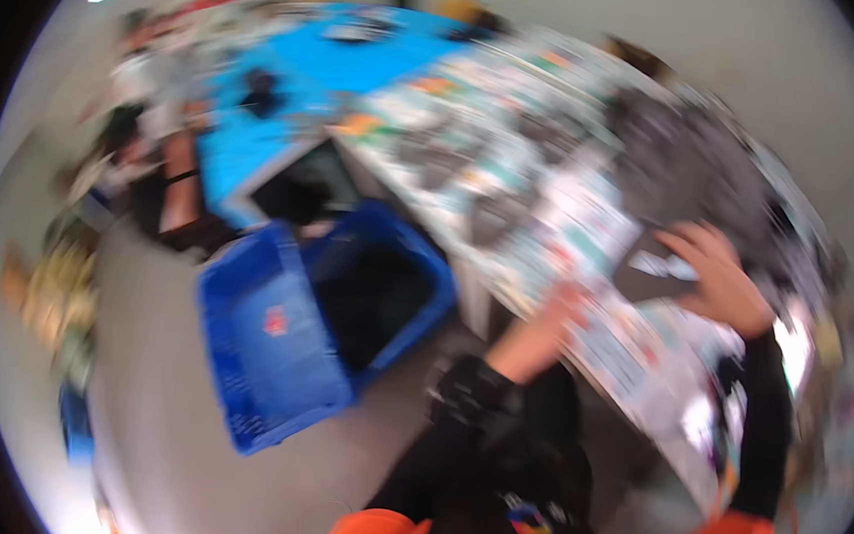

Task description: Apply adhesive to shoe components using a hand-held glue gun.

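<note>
Head view, heavily motion-blurred; fine detail is not readable. Left hand (556, 315): extended from a black sleeve with an orange upper arm, resting on or just over a spread of printed paper sheets (591, 225) at the near edge of a long table (474, 301); blur hides the fingers, so whether it grips a sheet or lies flat cannot be told. Right hand (722, 275): raised above the same paper layer further to the right, fingers spread and slightly curled, nothing visibly pinched; a small white piece (663, 266) lies just beside its fingertips, contact uncertain. Paper sheets: multicoloured print, mostly white, teal and orange, covering the table top from the far end to the near corner, overlapping. Blue plastic crate (270, 355): on the grey floor to the left of the table, tilted, open, its dark interior facing up and toward the table. Blue-topped surface (302, 66): beyond the crate, bearing dark unidentifiable items. Another person (169, 161): at far left beside that surface, blurred.
</note>
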`<state>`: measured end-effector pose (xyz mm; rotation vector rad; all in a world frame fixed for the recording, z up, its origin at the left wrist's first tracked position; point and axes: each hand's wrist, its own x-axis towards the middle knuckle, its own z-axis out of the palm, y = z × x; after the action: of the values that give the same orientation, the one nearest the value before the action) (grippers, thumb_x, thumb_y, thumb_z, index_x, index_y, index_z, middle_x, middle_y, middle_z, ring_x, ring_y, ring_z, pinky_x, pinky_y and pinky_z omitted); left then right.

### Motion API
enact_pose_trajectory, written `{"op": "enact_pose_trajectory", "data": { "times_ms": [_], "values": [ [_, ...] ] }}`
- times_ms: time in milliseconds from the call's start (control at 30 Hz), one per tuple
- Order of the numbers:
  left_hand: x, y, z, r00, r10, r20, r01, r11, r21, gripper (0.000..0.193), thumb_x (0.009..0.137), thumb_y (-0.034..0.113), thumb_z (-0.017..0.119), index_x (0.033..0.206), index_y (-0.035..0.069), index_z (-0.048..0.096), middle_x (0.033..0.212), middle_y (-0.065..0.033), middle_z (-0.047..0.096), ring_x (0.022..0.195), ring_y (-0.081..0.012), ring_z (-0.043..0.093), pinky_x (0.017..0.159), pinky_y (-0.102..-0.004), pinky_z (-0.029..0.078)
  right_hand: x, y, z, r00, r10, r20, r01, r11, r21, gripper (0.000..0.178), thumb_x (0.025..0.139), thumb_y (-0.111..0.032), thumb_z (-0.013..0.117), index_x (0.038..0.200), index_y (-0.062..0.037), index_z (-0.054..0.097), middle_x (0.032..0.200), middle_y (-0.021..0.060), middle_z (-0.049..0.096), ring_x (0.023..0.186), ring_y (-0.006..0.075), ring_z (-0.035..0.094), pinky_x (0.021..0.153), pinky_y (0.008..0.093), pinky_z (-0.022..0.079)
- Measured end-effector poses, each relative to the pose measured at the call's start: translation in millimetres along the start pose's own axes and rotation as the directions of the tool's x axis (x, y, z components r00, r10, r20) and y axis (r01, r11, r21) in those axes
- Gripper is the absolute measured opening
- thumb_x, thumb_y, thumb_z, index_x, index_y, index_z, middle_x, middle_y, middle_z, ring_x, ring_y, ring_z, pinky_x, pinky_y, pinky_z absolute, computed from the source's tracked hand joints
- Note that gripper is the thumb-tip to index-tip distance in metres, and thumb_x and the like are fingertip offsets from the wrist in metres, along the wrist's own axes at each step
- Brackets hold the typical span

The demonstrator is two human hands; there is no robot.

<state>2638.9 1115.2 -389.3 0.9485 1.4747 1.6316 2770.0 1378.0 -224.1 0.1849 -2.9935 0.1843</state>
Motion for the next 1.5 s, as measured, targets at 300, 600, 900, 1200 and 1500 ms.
{"op": "enact_pose_trajectory", "data": {
  "times_ms": [300,600,900,1200,1500],
  "values": [
    [11,-13,60,0.980,-0.194,-0.041,0.186,0.970,-0.156,0.019,0.105,0.016,0.062,0.116,0.000,0.061,0.081,-0.0039,0.069,0.053,-0.0086,0.059,0.046,-0.0206,0.039,-115,-32,39,0.932,0.330,-0.148,-0.334,0.943,-0.003,0.074,0.080,-0.025,0.084,0.143,-0.0034,0.051,0.139,0.0182,0.050,0.134,0.0386,0.049,0.110,0.0467,0.043],
    [15,-15,77,0.933,-0.243,-0.265,0.246,0.969,-0.022,0.029,0.101,0.014,0.065,0.119,-0.004,0.050,0.082,-0.0142,0.072,0.054,-0.0182,0.069,0.045,-0.0291,0.049,-240,-31,85,0.611,0.790,0.057,-0.791,0.612,0.003,0.076,0.075,-0.025,0.088,0.136,0.0021,0.051,0.130,0.0230,0.051,0.123,0.0429,0.050,0.104,0.0472,0.046],
    [-45,-66,17,0.953,-0.302,-0.037,0.245,0.689,0.682,0.023,0.095,0.023,0.070,0.094,0.000,0.067,0.073,-0.0168,0.067,0.064,-0.0291,0.067,0.061,-0.0426,0.050,-248,7,84,0.496,0.862,0.106,-0.868,0.496,0.033,0.071,0.077,-0.022,0.087,0.134,0.0021,0.053,0.123,0.0244,0.059,0.114,0.0456,0.061,0.094,0.0494,0.051],
    [-120,-406,28,0.229,-0.731,0.643,0.001,0.661,0.751,0.034,0.079,0.030,0.080,0.094,0.000,0.074,0.097,-0.0187,0.075,0.090,-0.0315,0.074,0.081,-0.0406,0.059,-218,25,88,0.527,0.817,0.234,-0.847,0.526,0.074,0.070,0.074,-0.019,0.089,0.133,0.0022,0.057,0.122,0.0197,0.064,0.089,0.0315,0.064,0.076,0.0392,0.053],
    [-67,-416,55,0.345,-0.726,0.594,0.192,0.674,0.713,0.032,0.082,0.030,0.076,0.096,0.002,0.074,0.099,-0.0194,0.075,0.091,-0.0335,0.073,0.080,-0.0424,0.058,-209,19,80,0.338,0.911,0.236,-0.940,0.336,0.050,0.078,0.066,0.001,0.085,0.137,0.0004,0.053,0.125,0.0144,0.060,0.088,0.0277,0.063,0.076,0.0360,0.053]
  ]
}}
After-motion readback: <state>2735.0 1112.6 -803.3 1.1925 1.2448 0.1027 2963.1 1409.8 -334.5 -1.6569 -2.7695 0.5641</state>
